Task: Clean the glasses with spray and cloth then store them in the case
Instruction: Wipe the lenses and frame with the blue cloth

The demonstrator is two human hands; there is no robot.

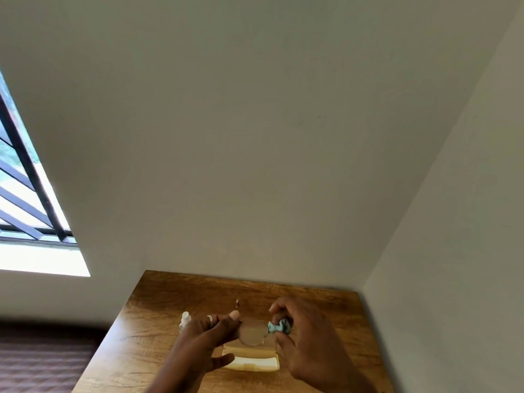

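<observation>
The glasses (251,331) are held in the air over the middle of the table (170,293), just above the open case (252,361), with one round lens showing plainly between the two hands. The left hand (209,336) grips the frame at its left side, fingers closed toward that lens's edge and thumb stuck out below. The right hand (306,336) pinches a bunched blue cloth (279,327) between thumb and curled fingers against the other lens. The step in hand looks like wiping. To do it well, the left hand should brace the frame by its rim rather than the glass, while the cloth works in small circles on both faces of the lens with light pressure, so the thin bridge does not twist. The second lens is hidden behind the cloth and fingers. The temples are hard to make out, though a small tip beyond the hands may be one. The spray bottle (185,320) stands toward the table's left edge, half covered by the left hand. The table's near edge is cut off.
</observation>
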